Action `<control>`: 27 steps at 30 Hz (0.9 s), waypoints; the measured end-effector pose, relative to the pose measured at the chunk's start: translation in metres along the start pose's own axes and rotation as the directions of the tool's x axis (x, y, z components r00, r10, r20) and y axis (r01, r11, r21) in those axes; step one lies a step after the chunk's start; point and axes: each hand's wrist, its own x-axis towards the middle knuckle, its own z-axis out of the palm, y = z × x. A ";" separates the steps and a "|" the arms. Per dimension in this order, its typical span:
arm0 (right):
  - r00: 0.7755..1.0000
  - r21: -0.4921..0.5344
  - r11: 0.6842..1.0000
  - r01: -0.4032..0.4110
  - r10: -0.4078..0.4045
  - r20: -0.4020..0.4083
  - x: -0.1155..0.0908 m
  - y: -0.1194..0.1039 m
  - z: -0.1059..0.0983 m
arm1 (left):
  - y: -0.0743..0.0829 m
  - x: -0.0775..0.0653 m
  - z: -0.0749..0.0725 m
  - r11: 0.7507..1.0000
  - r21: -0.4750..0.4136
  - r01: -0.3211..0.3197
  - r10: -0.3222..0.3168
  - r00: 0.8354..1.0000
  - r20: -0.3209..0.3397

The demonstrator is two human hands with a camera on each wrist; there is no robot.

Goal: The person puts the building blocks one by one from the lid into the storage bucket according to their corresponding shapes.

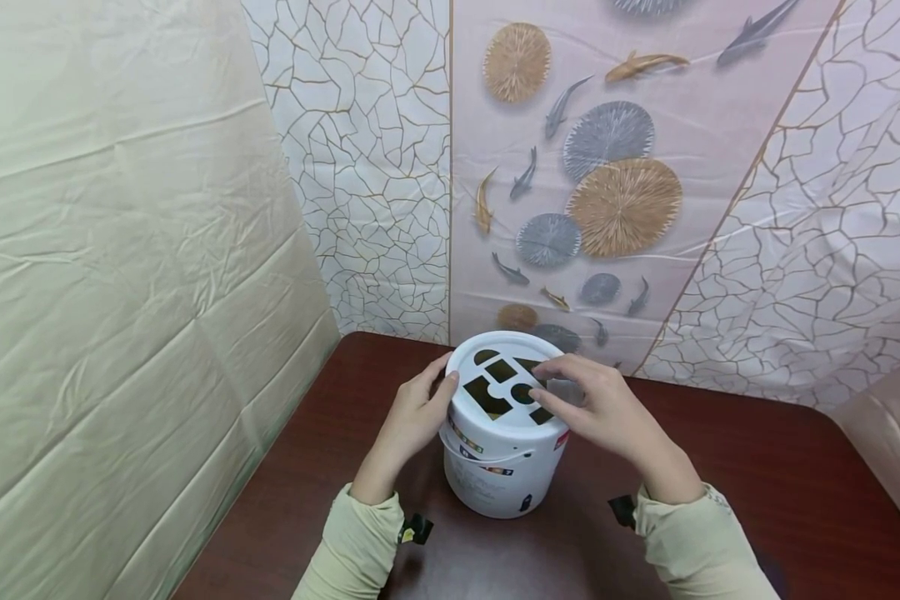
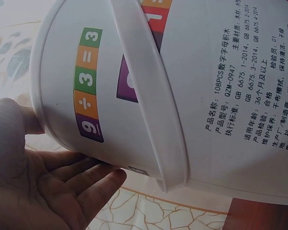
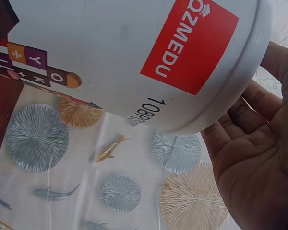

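Here, the white bucket is gripped near its top by the left hand, its lid touched by the right hand, whose grip can't be told

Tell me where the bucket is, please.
In the head view, the bucket stands on the table, right of centre, between the left hand and right hand.

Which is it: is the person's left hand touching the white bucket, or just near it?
Touching. In the left wrist view, the left hand meets the white bucket, thumb against its rim.
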 end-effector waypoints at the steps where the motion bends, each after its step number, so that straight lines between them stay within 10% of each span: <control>1: 1.000 -0.002 1.000 -0.004 0.004 0.001 -0.001 0.000 0.000 | 0.000 0.000 0.000 1.000 0.000 0.000 0.000 1.000 -0.001; 15: 0.994 -0.099 0.992 -0.080 0.071 -0.084 -0.029 0.009 -0.026 | -0.001 0.000 -0.001 1.000 0.007 -0.001 0.001 1.000 -0.009; 27: 0.959 -0.188 0.946 -0.264 0.237 -0.153 -0.102 0.031 -0.053 | -0.001 0.001 0.000 1.000 0.009 -0.006 0.006 1.000 -0.005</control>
